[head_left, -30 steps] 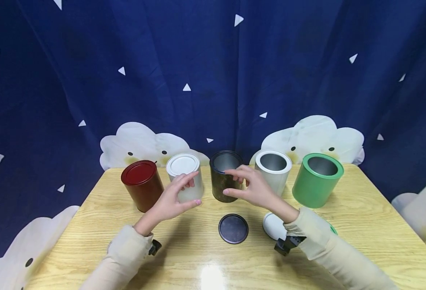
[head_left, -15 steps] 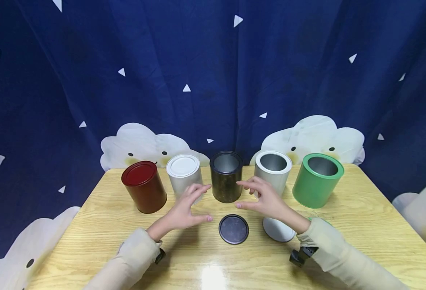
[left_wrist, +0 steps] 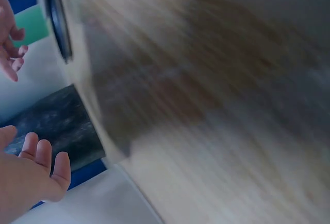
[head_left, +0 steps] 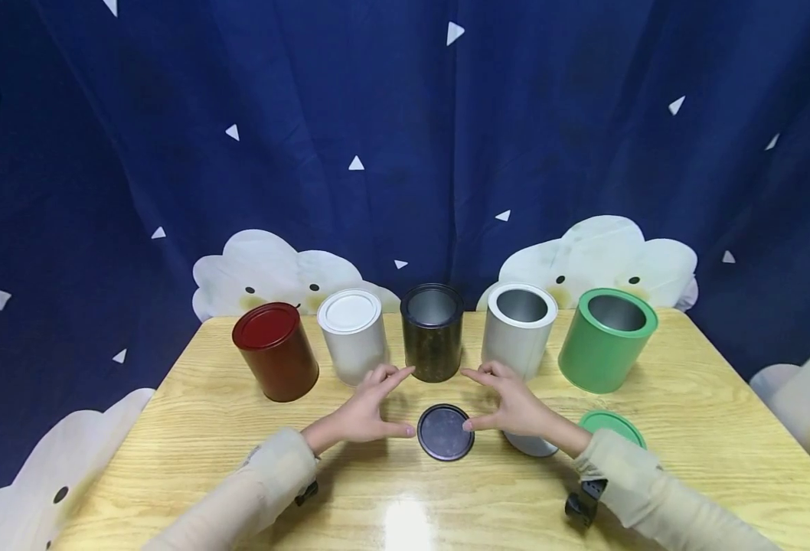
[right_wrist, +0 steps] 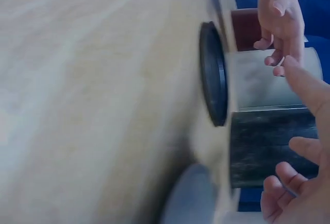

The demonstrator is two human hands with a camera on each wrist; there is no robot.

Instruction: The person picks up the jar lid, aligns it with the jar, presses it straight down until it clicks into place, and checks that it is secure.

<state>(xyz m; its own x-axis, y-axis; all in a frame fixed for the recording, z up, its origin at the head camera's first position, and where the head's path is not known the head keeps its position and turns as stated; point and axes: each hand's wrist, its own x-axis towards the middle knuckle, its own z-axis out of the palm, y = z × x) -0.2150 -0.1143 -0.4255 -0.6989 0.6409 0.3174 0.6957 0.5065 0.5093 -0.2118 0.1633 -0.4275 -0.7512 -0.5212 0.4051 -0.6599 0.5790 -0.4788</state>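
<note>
Dark blue fabric curtain (head_left: 405, 92) with white triangles and clouds behind; pale wood-grain table (head_left: 350, 505) in front, five cans in a row along its far side. Change: both hands have come down and nearer the wearer over the last second, from in front of the can walls to either side of the flat round black lid (head_left: 445, 433). Lid itself hasn't moved; nothing lifted. Reads as the reach being nearly done, grasp not made.

Left hand (head_left: 370, 409): thumb and index spread wide, holding nothing; thumb tip just beside the lid's left edge, index pointing toward the foot of the black cylindrical can (head_left: 432, 348), which has no lid on. Right hand (head_left: 515, 405): same wide spread, nothing held; thumb tip overlaps the lid's right edge in the head view. Touching or just above, can't tell there; right wrist view shows the lid apart from the visible fingers.

So black lid lies flat on the table, between the two thumbs, in front of the black can. Round white lid (head_left: 536, 446) is partly hidden by the right hand; round green lid (head_left: 612, 423) lies by the right sleeve, partly covered.
</note>
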